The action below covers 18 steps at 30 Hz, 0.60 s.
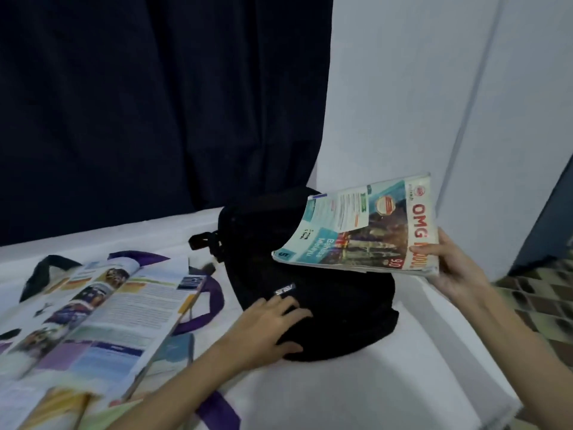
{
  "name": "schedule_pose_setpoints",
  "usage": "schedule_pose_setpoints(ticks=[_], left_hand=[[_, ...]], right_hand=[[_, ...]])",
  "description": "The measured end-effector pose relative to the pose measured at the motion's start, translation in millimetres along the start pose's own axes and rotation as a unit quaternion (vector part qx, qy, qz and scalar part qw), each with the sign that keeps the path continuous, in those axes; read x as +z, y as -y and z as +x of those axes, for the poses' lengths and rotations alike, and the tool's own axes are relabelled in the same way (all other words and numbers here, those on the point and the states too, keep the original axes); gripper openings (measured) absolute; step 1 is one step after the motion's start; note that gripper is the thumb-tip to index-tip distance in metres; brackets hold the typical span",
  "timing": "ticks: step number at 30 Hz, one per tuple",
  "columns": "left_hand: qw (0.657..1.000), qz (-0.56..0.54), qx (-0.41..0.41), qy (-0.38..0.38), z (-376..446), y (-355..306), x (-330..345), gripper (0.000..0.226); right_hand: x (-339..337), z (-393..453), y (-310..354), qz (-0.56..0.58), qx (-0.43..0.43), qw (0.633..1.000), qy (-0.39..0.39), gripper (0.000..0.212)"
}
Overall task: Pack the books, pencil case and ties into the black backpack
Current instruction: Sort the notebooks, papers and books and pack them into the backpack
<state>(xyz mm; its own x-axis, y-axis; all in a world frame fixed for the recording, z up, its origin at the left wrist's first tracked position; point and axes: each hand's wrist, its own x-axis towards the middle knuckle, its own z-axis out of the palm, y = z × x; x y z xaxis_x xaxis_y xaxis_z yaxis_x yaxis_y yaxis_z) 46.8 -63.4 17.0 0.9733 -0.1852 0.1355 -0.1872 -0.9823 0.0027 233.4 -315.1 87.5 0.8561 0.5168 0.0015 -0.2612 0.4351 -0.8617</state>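
The black backpack (pixel 313 274) lies on the white surface in the middle of the view. My left hand (pixel 273 324) rests on its near front, fingers spread over the fabric. My right hand (pixel 449 268) grips the spine end of a thick workbook (pixel 362 228) with "OMG" in red on its cover and holds it tilted in the air above the backpack's right side. A large colourful book (pixel 93 321) lies on the left. Purple ties (pixel 214 299) and a dark tie (pixel 43 274) lie under and beside it. I cannot make out a pencil case.
A dark curtain (pixel 155 103) hangs behind the white surface (pixel 387 383). A white wall (pixel 434 88) stands at the right, with patterned floor tiles (pixel 545 302) below it. More book edges (pixel 62 408) show at the bottom left.
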Motion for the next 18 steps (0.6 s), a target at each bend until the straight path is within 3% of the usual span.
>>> schedule_pose_setpoints(ticks=[2,4,6,8,9,11,15,18], left_hand=[[0.994,-0.085,-0.064,-0.028,6,8,13,0.062],[0.947,-0.278,-0.146,-0.063,4,16,14,0.043],[0.851,-0.445,-0.254,-0.12,4,32,11,0.034],[0.708,-0.563,-0.388,-0.18,4,49,9,0.034],[0.635,-0.603,-0.437,-0.205,4,57,8,0.027],[0.542,-0.648,-0.483,-0.231,5,65,3,0.017],[0.499,-0.692,-0.457,-0.251,16,69,-16,0.024],[0.478,-0.685,-0.46,-0.3,28,72,-47,0.019]], right_hand=[[-14,9,10,0.013,0.012,1.0,0.018,0.057],[-22,17,15,0.019,0.033,0.999,0.035,0.06],[-23,24,20,0.02,0.049,0.997,0.054,0.049],[-21,30,20,0.012,0.064,0.996,0.067,0.045],[-20,35,18,0.003,0.071,0.995,0.076,0.045],[-14,38,15,-0.007,0.08,0.991,0.108,0.043],[-11,45,10,-0.039,0.109,0.981,0.156,0.04],[-15,45,16,-0.08,0.143,0.963,0.212,0.066]])
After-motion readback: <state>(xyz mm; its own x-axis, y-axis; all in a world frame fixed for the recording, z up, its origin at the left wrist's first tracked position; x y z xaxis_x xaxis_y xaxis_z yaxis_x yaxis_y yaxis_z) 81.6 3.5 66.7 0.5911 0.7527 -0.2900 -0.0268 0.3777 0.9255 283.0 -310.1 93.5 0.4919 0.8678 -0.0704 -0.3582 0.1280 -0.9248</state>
